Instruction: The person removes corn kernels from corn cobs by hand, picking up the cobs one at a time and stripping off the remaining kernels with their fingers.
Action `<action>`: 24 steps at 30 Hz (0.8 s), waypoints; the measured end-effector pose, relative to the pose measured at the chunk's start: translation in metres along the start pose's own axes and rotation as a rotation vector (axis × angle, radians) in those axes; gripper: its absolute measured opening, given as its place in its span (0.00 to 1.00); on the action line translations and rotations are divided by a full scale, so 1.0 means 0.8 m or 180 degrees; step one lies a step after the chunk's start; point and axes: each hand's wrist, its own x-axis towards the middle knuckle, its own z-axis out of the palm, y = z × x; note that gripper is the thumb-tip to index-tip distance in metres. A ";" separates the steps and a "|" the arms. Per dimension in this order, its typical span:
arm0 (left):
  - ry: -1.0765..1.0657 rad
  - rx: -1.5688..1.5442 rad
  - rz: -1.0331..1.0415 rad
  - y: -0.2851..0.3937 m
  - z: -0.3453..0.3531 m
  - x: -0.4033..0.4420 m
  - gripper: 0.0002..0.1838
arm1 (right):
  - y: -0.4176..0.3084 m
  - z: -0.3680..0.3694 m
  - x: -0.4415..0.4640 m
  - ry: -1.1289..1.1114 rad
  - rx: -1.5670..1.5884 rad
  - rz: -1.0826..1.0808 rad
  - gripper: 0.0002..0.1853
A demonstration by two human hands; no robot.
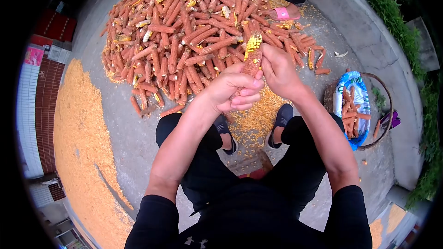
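Note:
A partly shelled corn cob is held up in front of me, with yellow kernels on its upper end and bare reddish cob lower down. My left hand is closed around its lower part. My right hand is closed against its right side, the thumb and fingers pressed to the cob; the fingertips are partly hidden. Beyond my hands rises a large heap of reddish bare cobs, some with kernels left on them. Loose kernels lie on the ground between my feet.
At the right stands a handled basket lined with a blue-and-white bag, holding several cobs. A wide spread of kernels covers the ground at left. Another person sits at the far side, a foot in a pink slipper beside the heap.

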 end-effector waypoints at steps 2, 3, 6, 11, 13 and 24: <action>0.0056 0.0107 0.0037 0.001 0.000 0.002 0.07 | -0.002 -0.001 -0.004 -0.0083 0.0170 0.0431 0.05; 0.0180 0.0247 0.0101 -0.001 -0.001 0.007 0.08 | -0.005 -0.003 -0.002 -0.0145 0.0239 0.0630 0.05; 0.0603 0.0676 0.0436 -0.006 0.001 0.017 0.08 | 0.018 0.009 0.000 0.0101 0.0088 0.0618 0.06; 0.0960 0.1294 0.0887 -0.011 -0.005 0.020 0.08 | -0.017 -0.006 0.005 0.0064 0.0043 0.0758 0.09; 0.1007 0.1383 0.0916 -0.010 0.000 0.020 0.08 | -0.015 -0.007 0.006 -0.0084 -0.0214 0.0528 0.08; 0.0239 0.0409 0.0771 -0.001 -0.003 0.009 0.11 | -0.001 -0.007 0.000 0.0247 0.1098 0.1073 0.09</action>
